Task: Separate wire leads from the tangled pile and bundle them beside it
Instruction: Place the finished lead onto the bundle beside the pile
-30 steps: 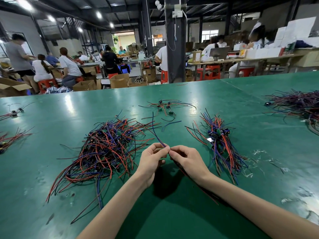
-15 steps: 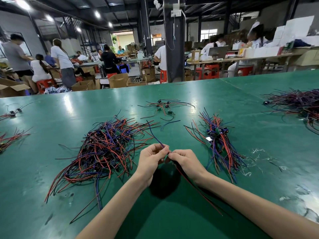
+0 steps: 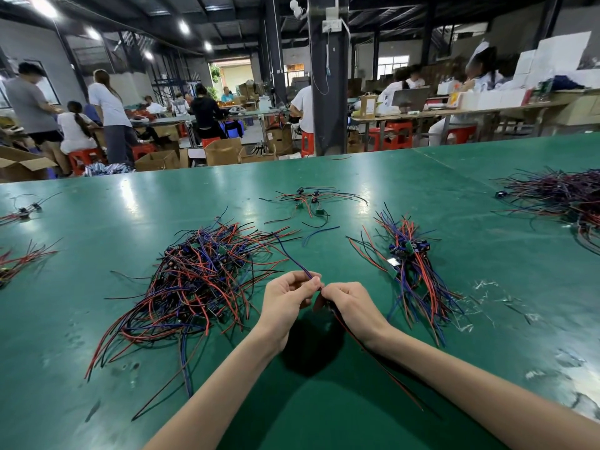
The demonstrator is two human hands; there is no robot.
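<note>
A big tangled pile point(image 3: 194, 280) of red, blue and black wire leads lies on the green table point(image 3: 130, 401), left of my hands. A tidier bundle point(image 3: 412, 271) of leads lies to the right. Between them, my left hand point(image 3: 287, 300) and my right hand point(image 3: 352, 305) meet just above the table. Both pinch the same wire lead point(image 3: 292, 259). Its blue strand rises back-left from my left fingers. Its red and black strands point(image 3: 383, 365) trail from my right hand under my right forearm.
A small group of leads with black connectors point(image 3: 308, 201) lies further back. Another large heap point(image 3: 558, 196) sits at the far right, and small clusters point(image 3: 22, 258) at the left edge. Clear plastic scraps point(image 3: 493, 297) lie right of the bundle. People work at benches behind.
My hands stay together on the same lead, with only small finger shifts. A person in the left background has stood up.
</note>
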